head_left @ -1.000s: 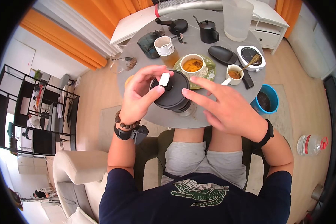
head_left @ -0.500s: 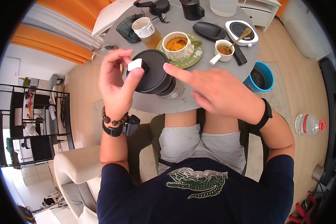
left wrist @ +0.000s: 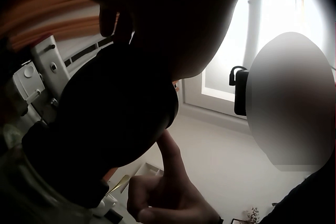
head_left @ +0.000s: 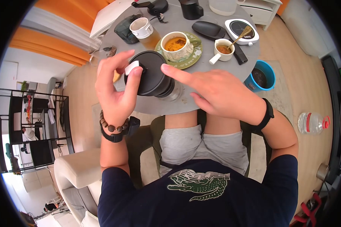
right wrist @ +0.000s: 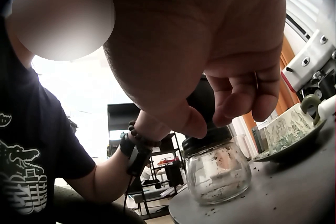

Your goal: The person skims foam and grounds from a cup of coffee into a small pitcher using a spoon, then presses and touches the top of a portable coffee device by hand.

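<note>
A hand coffee grinder (head_left: 151, 72) stands near the table's front edge, its wide black top above a clear glass jar (right wrist: 218, 176) with dark crumbs inside. My left hand (head_left: 115, 85) pinches a small white block (head_left: 132, 68) between thumb and fingers, close against the dark stub in the middle of the black top. My right hand (head_left: 219, 89) points its straight index finger at the top's right edge, the fingertip right at the rim. Its other fingers are bent under the palm. In the left wrist view the grinder is a dark silhouette.
Behind the grinder, a cup (head_left: 178, 55) of orange-brown contents sits on a green saucer (head_left: 195, 59). To the right are a small white pitcher (head_left: 225, 56) with a spoon and a white scale (head_left: 250, 39). A glass (head_left: 151, 41) stands left. A blue bucket (head_left: 267, 84) is beside the table.
The head view has shifted, so the table things sit higher and further left. The left hand has brought the white block to the top's left side. The right index finger stays at the rim.
</note>
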The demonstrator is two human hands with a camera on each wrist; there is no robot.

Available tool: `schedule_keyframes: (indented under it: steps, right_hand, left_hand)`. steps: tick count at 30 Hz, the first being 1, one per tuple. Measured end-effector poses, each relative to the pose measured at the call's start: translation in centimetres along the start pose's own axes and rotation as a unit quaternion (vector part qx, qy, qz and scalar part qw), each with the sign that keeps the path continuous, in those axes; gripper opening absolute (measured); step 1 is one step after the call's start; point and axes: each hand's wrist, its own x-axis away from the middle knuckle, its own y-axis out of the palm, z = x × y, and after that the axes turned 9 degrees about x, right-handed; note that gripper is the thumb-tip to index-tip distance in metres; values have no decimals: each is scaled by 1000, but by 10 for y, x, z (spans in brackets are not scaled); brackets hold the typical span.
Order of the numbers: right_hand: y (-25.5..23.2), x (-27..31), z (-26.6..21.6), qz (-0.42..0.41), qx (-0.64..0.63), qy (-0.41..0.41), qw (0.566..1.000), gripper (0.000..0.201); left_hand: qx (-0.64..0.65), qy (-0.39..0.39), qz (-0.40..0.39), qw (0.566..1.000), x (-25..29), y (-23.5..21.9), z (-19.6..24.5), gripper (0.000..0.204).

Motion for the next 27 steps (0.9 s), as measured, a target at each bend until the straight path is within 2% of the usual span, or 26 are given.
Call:
schedule_keyframes:
  steps: [1,3,5,7,9,14,16,17,18,19,20,21,23,25,27]
  right_hand:
    - [-2,1,-1,0,2,6,1000,102]
    - [-4,0,-3,-25,0,17,1000,100]
    - [-3,1,-3,-23,7,20,1000,98]
    - [1,3,0,-19,15,22,999,97]
    - [7,3,3,22,11,-5,1000,96]
    - [5,3,5,17,19,-4,1000,96]
    - [8,2,7,10,27,5,1000,96]
    - [15,3,10,39,29,-24,999,98]
    - [17,3,13,67,33,-51,996,101]
    - [16,4,11,67,39,-41,996,101]
    - [16,5,7,61,40,-75,995,99]
    - [16,6,2,53,39,-110,992,97]
    - [19,8,-4,60,29,-109,992,98]
    - [20,10,-5,37,21,-86,995,99]
    - [23,10,-1,45,25,-87,995,99]
  left_hand:
    - [-16,-23,-7,1000,1,1,3,34]
    - [-17,-3,-1,1000,3,4,6,33]
    - [-36,-51,17,998,5,7,12,32]
    - [-25,-38,42,998,6,13,6,32]
    - [-4,-60,67,996,9,13,5,30]
    - [-10,-75,33,997,10,9,6,33]
    - [41,-67,10,997,8,6,0,39]
    - [48,-63,6,997,6,6,-1,39]
    - [135,-81,-4,988,3,8,0,44]
    - [220,-100,-15,970,1,8,-1,48]
    - [216,-105,-63,969,0,2,-7,56]
    - [258,-142,-73,953,-1,0,-9,62]
    - [293,-177,-106,934,-1,-5,-15,66]
    - [289,-181,-114,933,0,-12,-25,67]
    - [352,-195,-132,906,3,-21,-39,67]
